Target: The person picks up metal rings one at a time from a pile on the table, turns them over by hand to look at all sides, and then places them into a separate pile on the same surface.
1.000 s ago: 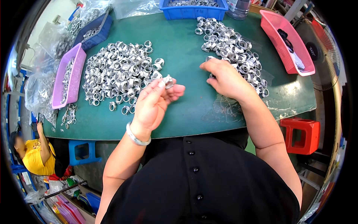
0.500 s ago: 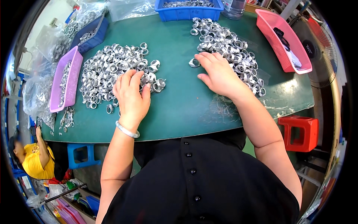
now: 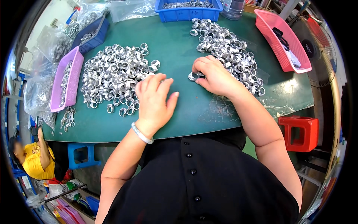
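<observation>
A broad heap of silver-coloured metal rings (image 3: 112, 69) lies on the left of the green table (image 3: 173, 48). At its right edge is my left hand (image 3: 154, 99), palm down with fingers apart and a pale bangle at the wrist; some rings are hidden under it. A second, longer pile of rings (image 3: 238, 61) runs along the right. Beside that pile, my right hand (image 3: 216, 76) is closed in a pinch, thumb and index finger on a single ring (image 3: 192, 76).
A lilac basket (image 3: 76, 74) and a dark blue bin (image 3: 99, 39) with metal pieces stand at the left. A blue crate (image 3: 188, 15) and a clear bottle (image 3: 234, 9) are at the far edge. A pink basket (image 3: 266, 41) stands right. A person in yellow (image 3: 37, 160) is at lower left.
My left hand has shifted right across the heap's edge, uncovering rings near the front. My right hand has curled its fingers and moved slightly nearer me, closing on the single ring.
</observation>
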`<state>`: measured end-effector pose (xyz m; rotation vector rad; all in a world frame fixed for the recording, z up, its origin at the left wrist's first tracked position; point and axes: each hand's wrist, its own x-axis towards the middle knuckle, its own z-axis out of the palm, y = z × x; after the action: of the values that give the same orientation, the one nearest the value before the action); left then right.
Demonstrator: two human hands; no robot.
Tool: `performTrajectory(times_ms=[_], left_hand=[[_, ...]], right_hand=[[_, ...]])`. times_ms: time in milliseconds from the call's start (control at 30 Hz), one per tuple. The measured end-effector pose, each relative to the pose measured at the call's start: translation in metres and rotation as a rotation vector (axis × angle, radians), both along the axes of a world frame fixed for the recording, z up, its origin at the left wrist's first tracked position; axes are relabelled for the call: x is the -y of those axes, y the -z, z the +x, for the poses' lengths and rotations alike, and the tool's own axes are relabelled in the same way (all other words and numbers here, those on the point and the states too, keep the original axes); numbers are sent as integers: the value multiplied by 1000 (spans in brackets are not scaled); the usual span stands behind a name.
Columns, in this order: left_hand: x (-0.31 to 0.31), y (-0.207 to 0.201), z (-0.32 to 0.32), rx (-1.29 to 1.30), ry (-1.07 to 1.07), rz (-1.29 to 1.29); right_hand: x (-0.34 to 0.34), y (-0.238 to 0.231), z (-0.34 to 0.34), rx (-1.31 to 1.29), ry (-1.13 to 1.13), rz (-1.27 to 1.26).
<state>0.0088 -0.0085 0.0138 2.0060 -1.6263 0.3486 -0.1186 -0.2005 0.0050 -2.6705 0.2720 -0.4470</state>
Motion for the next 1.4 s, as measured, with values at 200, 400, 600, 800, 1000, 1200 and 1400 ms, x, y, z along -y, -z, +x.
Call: performTrajectory(times_ms=[200,400,600,800,1000,1200,1400], left_hand=[[15,2,-16,-90,83,-6],[20,8,-12,-170,118,6],[17,9,-12,-324,171,-27],[12,9,-9,-282,143,-9],[6,10,-9,-523,108,-20],[4,8,-13,-765,176,-156],[4,2,-8,-502,185,-175]], right_hand=[[-5,-9,0,45,-125,137],[-14,-8,-1,213,-282,260],[-19,-17,-6,199,-335,255],[-20,-21,-8,183,-341,316],[-16,-19,-9,249,-261,371],[-17,-19,-9,241,-374,415],[-19,-22,-9,243,-382,443]])
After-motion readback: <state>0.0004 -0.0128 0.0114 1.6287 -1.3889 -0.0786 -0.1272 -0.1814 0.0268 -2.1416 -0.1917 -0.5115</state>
